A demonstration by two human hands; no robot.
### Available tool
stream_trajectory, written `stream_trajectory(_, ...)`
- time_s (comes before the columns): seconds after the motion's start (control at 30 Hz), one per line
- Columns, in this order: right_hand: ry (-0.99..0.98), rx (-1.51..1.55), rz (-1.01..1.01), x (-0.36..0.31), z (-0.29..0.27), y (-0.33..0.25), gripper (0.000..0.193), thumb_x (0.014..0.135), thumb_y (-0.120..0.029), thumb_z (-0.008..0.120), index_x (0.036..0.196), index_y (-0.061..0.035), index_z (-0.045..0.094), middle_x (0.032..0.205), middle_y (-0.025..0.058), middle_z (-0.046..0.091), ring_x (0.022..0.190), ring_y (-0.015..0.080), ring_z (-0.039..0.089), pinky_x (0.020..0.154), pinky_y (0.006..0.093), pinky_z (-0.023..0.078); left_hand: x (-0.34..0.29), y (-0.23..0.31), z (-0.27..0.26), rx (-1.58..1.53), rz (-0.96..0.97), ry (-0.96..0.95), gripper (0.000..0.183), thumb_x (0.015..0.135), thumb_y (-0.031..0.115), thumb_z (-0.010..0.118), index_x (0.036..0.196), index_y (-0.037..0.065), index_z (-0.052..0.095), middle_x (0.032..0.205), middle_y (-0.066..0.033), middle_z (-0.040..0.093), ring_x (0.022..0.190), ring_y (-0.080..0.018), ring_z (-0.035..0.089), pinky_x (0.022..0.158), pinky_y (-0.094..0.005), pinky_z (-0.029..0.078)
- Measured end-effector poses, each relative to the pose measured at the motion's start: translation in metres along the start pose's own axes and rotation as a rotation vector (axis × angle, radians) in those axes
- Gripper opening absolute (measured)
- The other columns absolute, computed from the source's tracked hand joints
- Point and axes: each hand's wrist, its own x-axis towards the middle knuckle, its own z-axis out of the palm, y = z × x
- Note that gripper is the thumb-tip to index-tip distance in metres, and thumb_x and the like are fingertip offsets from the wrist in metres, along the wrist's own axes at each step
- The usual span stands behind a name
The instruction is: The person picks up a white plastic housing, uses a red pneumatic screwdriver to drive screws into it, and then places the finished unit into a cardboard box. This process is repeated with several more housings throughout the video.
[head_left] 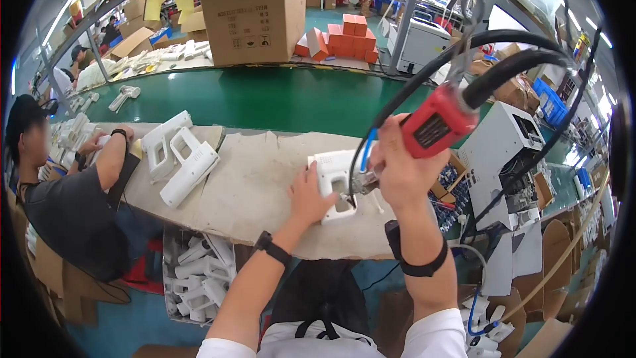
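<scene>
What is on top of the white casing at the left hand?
On the white casing, the left hand covers part of the left side; the red tool overlaps the right side from this view. The surface behind both is hidden.

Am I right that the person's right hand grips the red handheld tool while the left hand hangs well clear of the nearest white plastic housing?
Not quite: the left hand touches the nearest white plastic housing, as the head view shows; the right hand does grip the red handheld tool.
</scene>
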Motion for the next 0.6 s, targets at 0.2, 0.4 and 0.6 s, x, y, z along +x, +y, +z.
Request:
stream_trajectory(0.2,-0.015,-0.055,-0.013,-0.001,-0.020,0.017,0.013,0.088,-0.011,0.066,0.085,-0.0012,0.057,0.054,0.0012,0.053,0.041,0.0086,0.049,0.039,0.0221,0.036,0.008,-0.002,0.002,0.080,-0.037,-0.039,0.094,0.066,0.043,0.073,0.144,0.014,0.030,0.143,-0.0227,0.030,0.131,-0.0362,0.032,0.102,-0.0609,0.021)
stream_trajectory(0.4,0.009,-0.156,0.122,-0.024,-0.018,0.062,0.016,0.087,-0.013,0.066,0.080,-0.0019,0.058,0.054,0.0002,0.054,0.044,0.0073,0.050,0.042,0.0230,0.037,0.006,0.001,0.003,0.051,0.007,-0.023,0.091,0.068,0.043,0.073,0.143,0.014,0.032,0.142,-0.0226,0.031,0.131,-0.0352,0.033,0.103,-0.0576,0.020)
stream_trajectory(0.6,-0.020,-0.156,0.101,-0.025,-0.016,0.065,0.015,0.087,-0.012,0.066,0.081,-0.0014,0.059,0.055,-0.0011,0.053,0.047,0.0060,0.050,0.043,0.0220,0.037,0.009,-0.007,0.005,0.025,0.049,0.014,0.089,0.068,0.042,0.073,0.142,0.012,0.034,0.141,-0.0223,0.033,0.131,-0.0346,0.034,0.104,-0.0553,0.020)
